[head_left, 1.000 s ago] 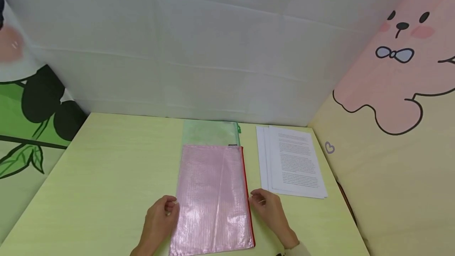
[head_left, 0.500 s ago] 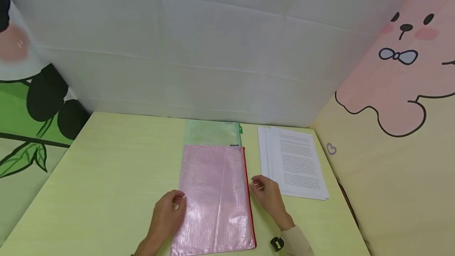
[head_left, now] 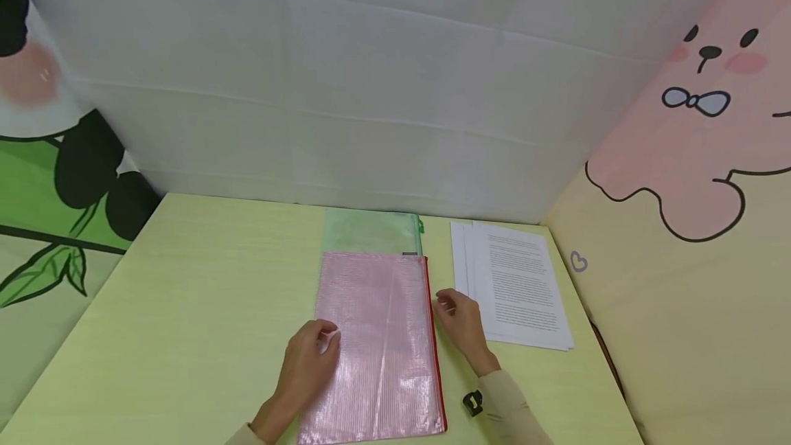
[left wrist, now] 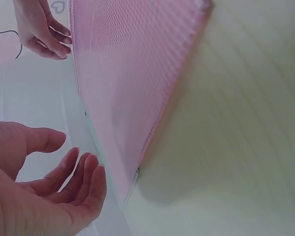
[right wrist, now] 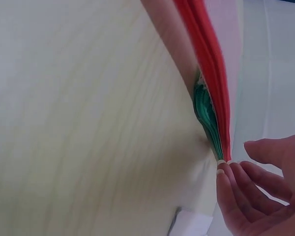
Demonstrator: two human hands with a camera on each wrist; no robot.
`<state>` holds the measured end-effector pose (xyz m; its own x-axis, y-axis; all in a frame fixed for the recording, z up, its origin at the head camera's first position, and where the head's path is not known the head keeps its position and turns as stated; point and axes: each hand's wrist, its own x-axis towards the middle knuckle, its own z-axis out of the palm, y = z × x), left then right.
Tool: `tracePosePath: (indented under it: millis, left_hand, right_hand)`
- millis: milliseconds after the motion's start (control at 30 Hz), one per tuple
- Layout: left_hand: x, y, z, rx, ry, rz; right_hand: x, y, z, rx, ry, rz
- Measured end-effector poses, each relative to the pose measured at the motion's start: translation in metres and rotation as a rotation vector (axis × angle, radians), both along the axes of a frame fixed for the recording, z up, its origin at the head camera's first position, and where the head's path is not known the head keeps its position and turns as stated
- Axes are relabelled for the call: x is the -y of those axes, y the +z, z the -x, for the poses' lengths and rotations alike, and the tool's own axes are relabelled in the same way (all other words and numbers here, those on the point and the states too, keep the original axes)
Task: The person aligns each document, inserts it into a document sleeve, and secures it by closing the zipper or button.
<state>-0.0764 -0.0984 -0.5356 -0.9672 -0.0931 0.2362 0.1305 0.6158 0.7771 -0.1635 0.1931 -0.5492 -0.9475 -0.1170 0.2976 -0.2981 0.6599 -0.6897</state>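
A pink translucent zipper file bag [head_left: 364, 349] with a red zipper edge lies over a green zipper file bag [head_left: 371, 229], whose top part shows behind it. My left hand [head_left: 309, 359] is over the pink bag's left side, with thumb and fingers apart and nothing between them. Beside the red zipper edge is my right hand [head_left: 460, 321], its fingers loosely bent and holding nothing. In the right wrist view the fingers of that hand [right wrist: 255, 191] are by the red zipper [right wrist: 214, 73] and the green zipper edge [right wrist: 205, 108]; whether they touch cannot be told.
A stack of printed sheets [head_left: 522, 280] lies on the yellow-green table [head_left: 185, 307] right of the bags. A white cloth wall [head_left: 395, 101] stands behind the table. A printed side panel [head_left: 667, 294] rises at the right.
Both hands have moved up along the bag's sides, away from the near edge. The left hand has also shifted right, over the pink bag. Both bags stay put on the table.
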Motion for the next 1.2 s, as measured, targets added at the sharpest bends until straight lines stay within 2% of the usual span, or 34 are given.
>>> tracePosePath:
  millis: [333, 633, 767, 1200]
  left_hand:
    - [-0.010, 0.001, 0.008, -0.100, -0.003, 0.035]
    - [-0.018, 0.004, 0.015, -0.101, -0.009, 0.041]
    - [-0.023, 0.003, 0.018, -0.081, -0.018, 0.045]
    - [-0.036, 0.002, 0.026, -0.101, -0.014, 0.037]
  right_hand:
    - [0.003, -0.004, 0.018, 0.021, -0.023, 0.000]
    - [0.008, -0.004, 0.033, 0.043, -0.043, 0.020]
    - [0.012, -0.003, 0.038, 0.056, -0.053, 0.029]
    - [0.020, -0.001, 0.053, 0.177, -0.139, 0.004]
